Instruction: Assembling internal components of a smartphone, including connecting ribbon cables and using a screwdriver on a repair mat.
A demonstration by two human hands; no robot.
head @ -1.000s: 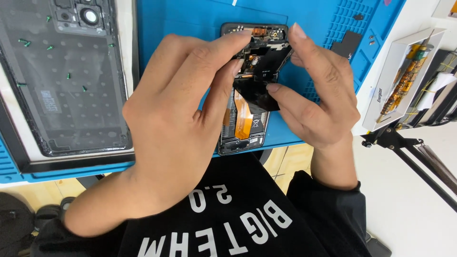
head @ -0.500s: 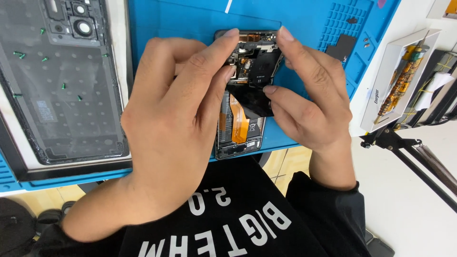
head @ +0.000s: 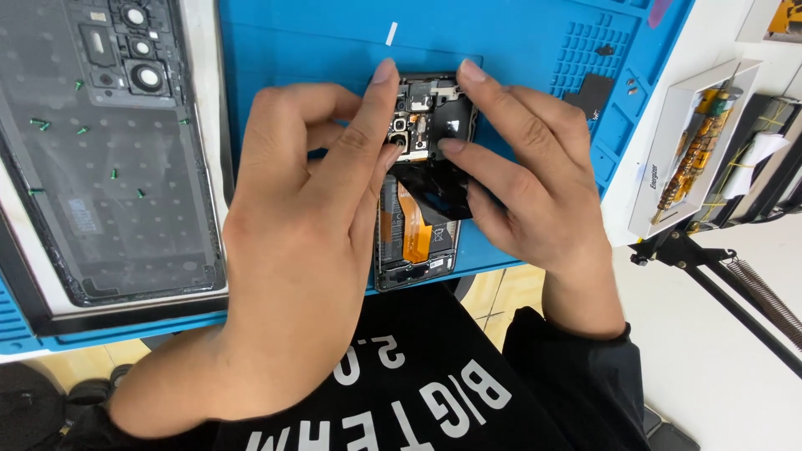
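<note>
An opened smartphone [head: 415,250] lies on a blue work mat [head: 317,50], its circuit board, camera modules and orange flex cable exposed. My left hand [head: 309,225] covers the phone's left side, index finger reaching its top edge. My right hand [head: 526,184] grips the right side, fingertips on the top edge and thumb pressing a black cover plate [head: 439,188] that sits tilted over the phone's upper middle. Both hands hold the phone; its lower end stays visible between them.
A detached phone back cover [head: 109,159] with camera cutouts lies at left on a white tray, several small green screws scattered on it. A white box [head: 689,150] with orange-yellow parts stands at right. A black stand arm [head: 718,284] crosses below it. A small white strip [head: 391,33] rests on the mat.
The view has shifted, so the phone sits lower and more central. My fingers have moved up to the phone's top edge, and the black cover plate has come down closer onto the phone.
</note>
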